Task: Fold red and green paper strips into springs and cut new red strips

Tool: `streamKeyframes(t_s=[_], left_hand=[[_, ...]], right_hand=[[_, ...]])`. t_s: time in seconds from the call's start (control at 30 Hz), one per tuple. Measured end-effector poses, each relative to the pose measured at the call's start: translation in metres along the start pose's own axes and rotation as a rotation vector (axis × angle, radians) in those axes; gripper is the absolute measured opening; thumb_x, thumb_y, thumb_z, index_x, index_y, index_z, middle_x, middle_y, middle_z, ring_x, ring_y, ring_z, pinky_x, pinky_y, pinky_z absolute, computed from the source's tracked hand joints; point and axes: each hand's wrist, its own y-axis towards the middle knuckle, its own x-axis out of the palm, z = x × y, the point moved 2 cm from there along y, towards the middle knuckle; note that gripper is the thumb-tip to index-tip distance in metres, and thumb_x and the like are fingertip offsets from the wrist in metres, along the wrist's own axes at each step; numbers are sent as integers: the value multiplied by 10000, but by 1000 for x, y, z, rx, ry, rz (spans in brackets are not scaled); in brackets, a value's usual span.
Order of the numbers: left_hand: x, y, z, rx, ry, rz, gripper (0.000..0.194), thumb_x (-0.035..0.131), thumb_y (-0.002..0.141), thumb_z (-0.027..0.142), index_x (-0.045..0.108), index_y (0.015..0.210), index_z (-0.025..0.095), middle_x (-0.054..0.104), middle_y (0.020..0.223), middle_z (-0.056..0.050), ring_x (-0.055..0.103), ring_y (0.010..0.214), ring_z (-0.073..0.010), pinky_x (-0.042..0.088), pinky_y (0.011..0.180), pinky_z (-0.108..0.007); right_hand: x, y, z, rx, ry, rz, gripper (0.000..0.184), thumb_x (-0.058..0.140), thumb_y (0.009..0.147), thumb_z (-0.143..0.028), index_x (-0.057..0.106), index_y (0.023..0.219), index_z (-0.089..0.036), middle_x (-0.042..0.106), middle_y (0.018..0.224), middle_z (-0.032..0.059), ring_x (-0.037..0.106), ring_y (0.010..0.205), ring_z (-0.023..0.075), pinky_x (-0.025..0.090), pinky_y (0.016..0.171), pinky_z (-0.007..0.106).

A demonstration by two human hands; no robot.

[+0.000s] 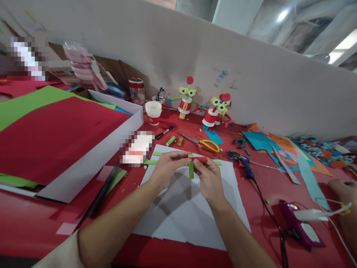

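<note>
Above a white sheet [184,216], my left hand [169,167] and my right hand [209,175] pinch paper strips between their fingertips. A green paper strip [191,170] hangs down between the hands, folded at its top. The red paper strip [201,159] runs sideways into my right fingers. More green strips [150,162] lie on the sheet and stick out past both hands. Just beyond sit two folded green paper springs [171,140] and yellow-handled scissors [209,145]. How the strips are joined is partly hidden by my fingers.
A hot glue gun [247,167] lies at right, its cord running toward a purple power strip [302,225]. A white box [95,156] with coloured paper fills the left. Paper-cup figures [185,106] and stacked cups [153,111] stand along the wall. Another person's hand [341,190] rests far right.
</note>
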Motion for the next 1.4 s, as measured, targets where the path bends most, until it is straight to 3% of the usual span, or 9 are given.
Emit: streamKeyframes(t_s=[0.1, 0.17, 0.23, 0.33, 0.57, 0.83, 1.03, 1.4], left_hand=[[-2, 3, 1, 2, 11, 35, 217, 805, 566, 224, 739, 764, 166, 704, 737, -31, 612, 692, -131, 481, 712, -273], [-4, 5, 2, -13, -22, 68, 203, 804, 566, 218, 732, 745, 153, 670, 647, -12, 565, 591, -95, 461, 634, -245], [-6, 7, 3, -38, -60, 88, 194, 804, 559, 203, 727, 727, 142, 645, 602, -4, 519, 528, -73, 443, 590, -236], [-7, 8, 3, -73, -87, 65, 185, 800, 555, 188, 728, 719, 144, 667, 647, -25, 531, 548, -79, 454, 608, -242], [-6, 5, 3, -123, 8, 17, 165, 792, 570, 188, 745, 727, 166, 692, 675, -39, 553, 585, -86, 416, 560, -214], [-3, 2, 1, -158, -118, -27, 242, 833, 532, 193, 745, 755, 155, 716, 741, -51, 618, 663, -116, 507, 683, -261], [-1, 1, 1, -85, -133, -48, 232, 831, 544, 203, 746, 755, 156, 714, 724, -33, 637, 677, -120, 525, 770, -303], [1, 1, 4, 42, -2, -91, 231, 796, 576, 201, 759, 804, 188, 744, 794, -39, 657, 738, -147, 518, 798, -315]], right_hand=[[-4, 0, -1, -5, -93, 8, 146, 703, 736, -329, 647, 777, -200, 650, 697, -6, 603, 653, 147, 505, 709, 331], [-10, 1, -8, -187, -274, 69, 153, 669, 772, -323, 642, 887, -225, 637, 790, 9, 614, 709, 160, 511, 735, 359], [-15, 0, -18, -488, -567, 91, 207, 665, 782, -290, 653, 987, -270, 606, 965, 40, 604, 892, 197, 491, 828, 404], [-17, -1, -28, -833, -972, -28, 223, 667, 788, -233, 698, 986, -331, 530, 1181, 56, 496, 1132, 250, 420, 950, 462], [-18, -1, -28, -1131, -1145, -62, 314, 667, 785, -138, 714, 953, -399, 625, 1085, 11, 509, 1051, 228, 445, 919, 435], [-18, -3, -28, -1040, -1104, -66, 221, 635, 813, -186, 717, 927, -357, 664, 999, 17, 538, 1008, 226, 448, 897, 430], [-12, -3, -30, -956, -1028, -19, 107, 643, 807, -206, 700, 849, -286, 666, 921, 32, 564, 941, 223, 445, 875, 428], [-10, -2, -30, -618, -855, -2, 22, 681, 765, -230, 661, 772, -228, 654, 867, 29, 580, 897, 205, 437, 837, 375]])
